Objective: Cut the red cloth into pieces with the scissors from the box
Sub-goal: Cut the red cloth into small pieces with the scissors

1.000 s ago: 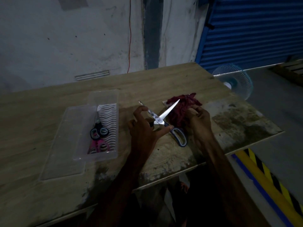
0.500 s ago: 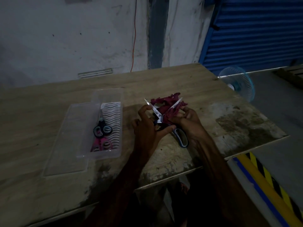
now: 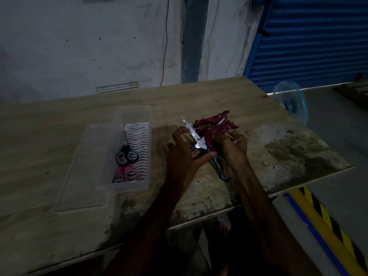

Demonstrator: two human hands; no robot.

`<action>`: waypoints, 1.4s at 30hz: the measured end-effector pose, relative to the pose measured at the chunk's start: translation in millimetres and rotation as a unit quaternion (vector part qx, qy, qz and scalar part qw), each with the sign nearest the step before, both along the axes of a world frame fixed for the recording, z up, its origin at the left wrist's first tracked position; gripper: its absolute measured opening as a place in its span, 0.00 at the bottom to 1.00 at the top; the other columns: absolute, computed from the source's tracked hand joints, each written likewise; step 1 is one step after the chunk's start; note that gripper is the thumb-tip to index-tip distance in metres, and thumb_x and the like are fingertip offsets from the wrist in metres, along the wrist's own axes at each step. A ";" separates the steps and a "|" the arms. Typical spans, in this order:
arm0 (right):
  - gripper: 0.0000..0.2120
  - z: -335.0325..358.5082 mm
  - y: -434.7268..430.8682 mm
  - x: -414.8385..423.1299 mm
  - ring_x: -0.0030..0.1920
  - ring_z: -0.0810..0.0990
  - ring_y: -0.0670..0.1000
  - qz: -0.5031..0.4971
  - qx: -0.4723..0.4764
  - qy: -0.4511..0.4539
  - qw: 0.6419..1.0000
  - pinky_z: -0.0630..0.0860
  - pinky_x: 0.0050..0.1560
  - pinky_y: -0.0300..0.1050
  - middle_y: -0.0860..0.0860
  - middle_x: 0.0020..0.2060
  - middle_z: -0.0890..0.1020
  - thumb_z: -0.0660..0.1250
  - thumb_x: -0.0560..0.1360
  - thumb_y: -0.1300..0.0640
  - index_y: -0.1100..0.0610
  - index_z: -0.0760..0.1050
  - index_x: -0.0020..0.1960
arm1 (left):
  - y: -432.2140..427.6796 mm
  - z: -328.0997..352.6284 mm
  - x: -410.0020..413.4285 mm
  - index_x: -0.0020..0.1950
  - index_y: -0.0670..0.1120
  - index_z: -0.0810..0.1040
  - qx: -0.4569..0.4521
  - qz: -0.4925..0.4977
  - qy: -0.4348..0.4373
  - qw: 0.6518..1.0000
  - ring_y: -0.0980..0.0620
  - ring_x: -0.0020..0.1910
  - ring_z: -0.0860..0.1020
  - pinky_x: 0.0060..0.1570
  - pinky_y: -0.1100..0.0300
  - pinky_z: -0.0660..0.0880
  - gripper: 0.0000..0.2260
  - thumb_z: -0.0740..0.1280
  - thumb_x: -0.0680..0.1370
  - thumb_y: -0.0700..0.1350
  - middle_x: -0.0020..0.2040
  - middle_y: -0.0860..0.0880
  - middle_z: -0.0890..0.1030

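Head view: both hands are up over the table [image 3: 199,92], close together and busy. The left hand [image 3: 179,154] is curled round the handle end of the scissors [image 3: 196,138], blades spread wide. One blade points up and away, the other runs into the red cloth [image 3: 219,127]. The right hand [image 3: 234,146] bunches that cloth in its fingers, lifting it just beyond the knuckles, right against the blades. One handle loop hangs down by the right wrist. Left of the left hand sits the clear box [image 3: 127,185], a black pair [image 3: 126,155] and a pink pair [image 3: 124,174] lying inside. Its lid [image 3: 79,176] lies flat against the box's far side. Beyond the right hand, off the table's edge, stands a blue fan [image 3: 294,102].
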State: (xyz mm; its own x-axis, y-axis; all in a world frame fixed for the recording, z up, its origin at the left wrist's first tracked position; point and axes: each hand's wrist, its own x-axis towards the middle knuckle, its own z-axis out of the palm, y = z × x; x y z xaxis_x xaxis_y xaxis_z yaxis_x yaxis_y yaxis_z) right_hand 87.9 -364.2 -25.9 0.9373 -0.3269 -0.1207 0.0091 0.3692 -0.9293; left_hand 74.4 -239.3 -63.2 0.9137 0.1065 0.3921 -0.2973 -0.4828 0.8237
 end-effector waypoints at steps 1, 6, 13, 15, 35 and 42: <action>0.07 -0.6 -0.4 -0.7 0.46 0.86 0.65 0.002 0.005 0.003 1.000 0.81 0.53 0.65 0.62 0.43 0.87 0.70 0.73 0.72 0.63 0.83 0.47 | 0.0 0.6 -0.3 0.67 0.54 0.58 0.011 0.005 -0.002 1.000 0.50 0.52 0.83 0.59 0.39 0.73 0.44 0.78 0.62 0.68 0.53 0.55 0.79; 0.13 -0.8 -2.1 -2.6 0.50 0.85 0.67 0.059 -0.010 0.007 0.998 0.82 0.52 0.63 0.63 0.48 0.86 0.74 0.71 0.71 0.63 0.82 0.54 | 0.1 0.7 -0.2 0.67 0.55 0.58 0.007 -0.005 0.003 1.000 0.48 0.53 0.82 0.60 0.40 0.73 0.44 0.76 0.61 0.69 0.52 0.61 0.78; 0.15 -13.8 -3.7 6.3 0.52 0.84 0.70 0.005 0.006 0.000 1.000 0.77 0.54 0.74 0.66 0.49 0.85 0.74 0.71 0.70 0.54 0.84 0.51 | -5.5 7.5 -7.0 0.65 0.42 0.65 0.165 0.089 -0.111 0.976 0.47 0.47 0.81 0.54 0.48 0.75 0.41 0.79 0.65 0.65 0.48 0.53 0.81; 0.18 -11.2 -8.0 5.8 0.53 0.84 0.67 -0.004 0.009 0.011 1.000 0.80 0.55 0.68 0.66 0.51 0.85 0.73 0.72 0.70 0.59 0.79 0.60 | -4.7 3.3 -4.0 0.64 0.45 0.68 0.192 0.111 -0.088 0.971 0.45 0.48 0.82 0.56 0.46 0.74 0.40 0.71 0.66 0.73 0.47 0.50 0.83; 0.23 4.5 -27.8 2.2 0.47 0.86 0.63 0.161 -0.100 0.014 0.982 0.84 0.49 0.55 0.65 0.47 0.86 0.74 0.64 0.78 0.68 0.81 0.58 | 1.8 -7.1 3.2 0.40 0.47 0.77 0.119 0.056 -0.147 0.980 0.56 0.39 0.72 0.36 0.63 0.66 0.26 0.78 0.63 0.68 0.36 0.56 0.75; 0.15 -14.5 -21.4 -2.9 0.52 0.83 0.70 0.115 -0.079 -0.030 0.990 0.77 0.58 0.71 0.69 0.50 0.84 0.76 0.70 0.68 0.68 0.82 0.56 | 3.6 -5.3 3.8 0.41 0.46 0.78 0.102 0.020 -0.152 0.983 0.57 0.39 0.72 0.38 0.68 0.66 0.23 0.81 0.65 0.63 0.38 0.53 0.76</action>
State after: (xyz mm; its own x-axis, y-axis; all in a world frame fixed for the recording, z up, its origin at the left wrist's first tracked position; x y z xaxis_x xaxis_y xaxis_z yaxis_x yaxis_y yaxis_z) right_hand 85.0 -385.6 -40.4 0.9932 -0.1139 -0.0259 -0.0005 0.2175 -0.9761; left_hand 78.2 -235.7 -68.5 0.7479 0.0299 0.6632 -0.4924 -0.6451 0.5843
